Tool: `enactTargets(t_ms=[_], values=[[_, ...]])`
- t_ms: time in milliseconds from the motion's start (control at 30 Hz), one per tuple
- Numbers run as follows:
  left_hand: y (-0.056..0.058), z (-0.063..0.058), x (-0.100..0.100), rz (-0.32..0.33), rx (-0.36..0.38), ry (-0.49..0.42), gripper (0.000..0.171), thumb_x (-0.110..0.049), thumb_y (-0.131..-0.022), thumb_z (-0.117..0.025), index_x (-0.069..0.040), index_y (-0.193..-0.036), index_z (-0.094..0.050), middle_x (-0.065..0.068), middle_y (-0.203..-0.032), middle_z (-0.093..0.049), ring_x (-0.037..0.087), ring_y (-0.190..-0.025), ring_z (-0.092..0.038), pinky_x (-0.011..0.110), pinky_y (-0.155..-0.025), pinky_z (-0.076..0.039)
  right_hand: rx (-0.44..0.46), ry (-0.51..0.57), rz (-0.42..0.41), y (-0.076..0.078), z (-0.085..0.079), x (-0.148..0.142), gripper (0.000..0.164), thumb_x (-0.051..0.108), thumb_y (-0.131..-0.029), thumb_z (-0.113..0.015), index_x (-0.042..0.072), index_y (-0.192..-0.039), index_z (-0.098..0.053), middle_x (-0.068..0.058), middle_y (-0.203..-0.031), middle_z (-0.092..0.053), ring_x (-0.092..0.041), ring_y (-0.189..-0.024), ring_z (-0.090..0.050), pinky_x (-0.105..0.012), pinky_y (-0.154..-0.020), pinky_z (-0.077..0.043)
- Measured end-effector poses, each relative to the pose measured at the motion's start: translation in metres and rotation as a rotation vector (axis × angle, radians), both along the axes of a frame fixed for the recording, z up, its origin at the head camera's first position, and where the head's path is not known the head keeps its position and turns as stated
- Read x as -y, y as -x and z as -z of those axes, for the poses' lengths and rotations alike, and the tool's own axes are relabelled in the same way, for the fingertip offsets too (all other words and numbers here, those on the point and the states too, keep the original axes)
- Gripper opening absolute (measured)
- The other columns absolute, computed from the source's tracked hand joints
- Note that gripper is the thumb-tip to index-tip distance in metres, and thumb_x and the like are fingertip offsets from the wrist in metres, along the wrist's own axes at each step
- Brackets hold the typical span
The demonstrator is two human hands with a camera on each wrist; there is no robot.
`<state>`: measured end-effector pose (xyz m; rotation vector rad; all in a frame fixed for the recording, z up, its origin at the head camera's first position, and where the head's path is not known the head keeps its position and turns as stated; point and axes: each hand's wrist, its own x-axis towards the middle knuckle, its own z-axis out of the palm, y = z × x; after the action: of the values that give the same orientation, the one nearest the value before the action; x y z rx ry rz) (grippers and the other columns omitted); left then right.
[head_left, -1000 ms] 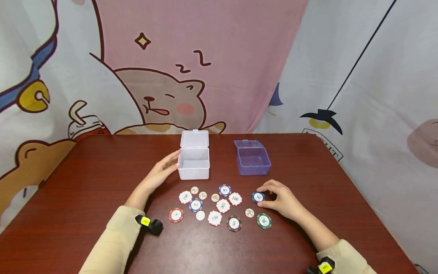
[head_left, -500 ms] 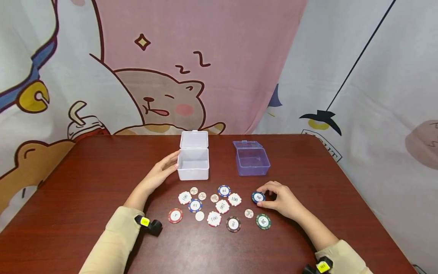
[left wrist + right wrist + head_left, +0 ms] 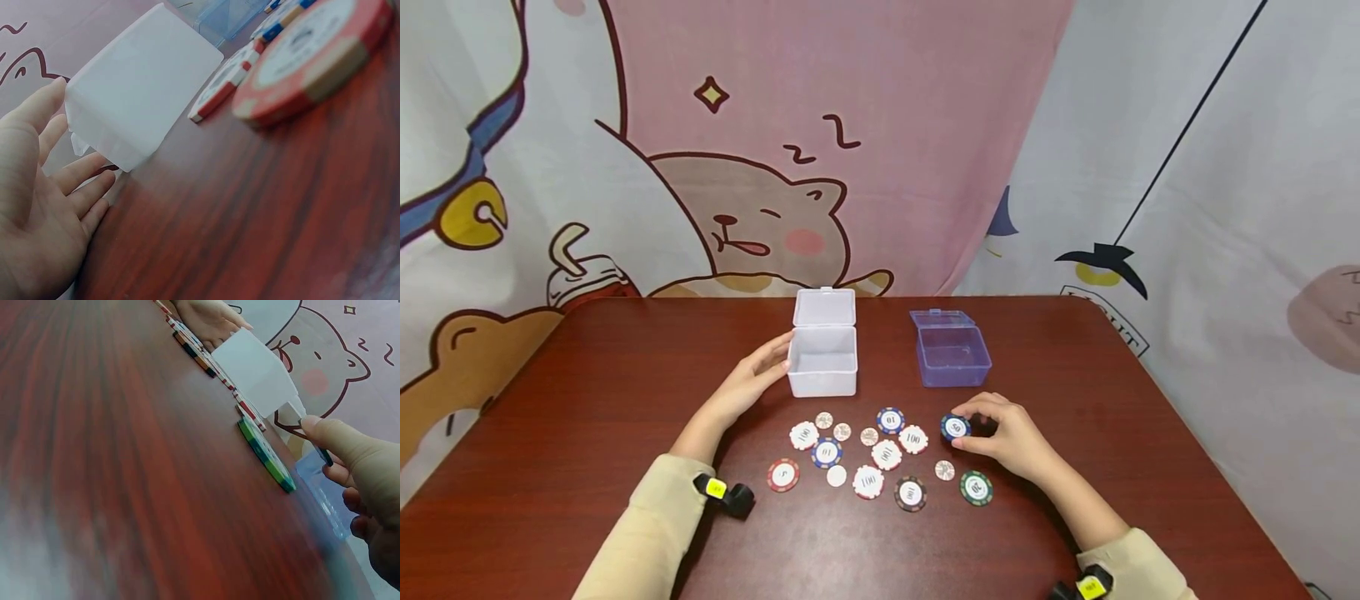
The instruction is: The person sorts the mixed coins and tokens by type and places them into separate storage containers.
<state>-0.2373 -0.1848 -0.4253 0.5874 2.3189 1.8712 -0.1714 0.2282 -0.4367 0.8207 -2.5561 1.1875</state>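
My right hand (image 3: 1011,432) pinches a dark blue poker chip (image 3: 956,427) marked 50 by its edge, between thumb and fingers. The right wrist view shows this chip edge-on, tilted off the table under the thumb (image 3: 328,432). My left hand (image 3: 747,385) rests against the left side of a white plastic box (image 3: 822,384) with its lid up. In the left wrist view its fingers (image 3: 84,172) are extended at the box's side. To the right of that box is a translucent purple box (image 3: 956,377), lid also raised, with nothing visible inside.
Several chips and coins lie flat in front of the boxes, among them a red chip (image 3: 783,475), a black chip (image 3: 911,493), a green chip (image 3: 976,488) and a copper coin (image 3: 944,470). A printed cloth (image 3: 962,125) hangs behind the brown table (image 3: 625,375).
My right hand has moved slightly left with the blue chip, which has come up tilted from where it was. The left hand stays at the white box.
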Motion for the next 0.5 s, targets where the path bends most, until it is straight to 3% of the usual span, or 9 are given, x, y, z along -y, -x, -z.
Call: enactTargets(t_ms=[200,500], values=[[0.006,0.012,0.002,-0.007,-0.008,0.003,0.053,-0.008,-0.099,-0.051,-0.008,-0.149,-0.032,0.022,-0.146,-0.037,0.036,-0.132,-0.038,0.050,-0.106,-0.027,-0.002,0.008,0.004,-0.001,-0.006,0.012,0.032,0.022,-0.072,-0.086,0.018,-0.101,-0.073,0.014,-0.091,-0.062,-0.011,-0.079,-0.052,-0.028,-0.066,-0.045],[0.003,0.008,0.002,-0.007,-0.005,0.002,0.054,-0.008,-0.099,-0.051,-0.006,-0.149,-0.031,0.024,-0.146,-0.036,0.037,-0.132,-0.037,0.051,-0.106,-0.027,-0.024,-0.009,0.026,0.005,-0.013,0.029,0.034,0.020,-0.070,-0.087,0.017,-0.100,-0.074,0.014,-0.090,-0.062,-0.012,-0.079,-0.051,-0.028,-0.066,-0.045]])
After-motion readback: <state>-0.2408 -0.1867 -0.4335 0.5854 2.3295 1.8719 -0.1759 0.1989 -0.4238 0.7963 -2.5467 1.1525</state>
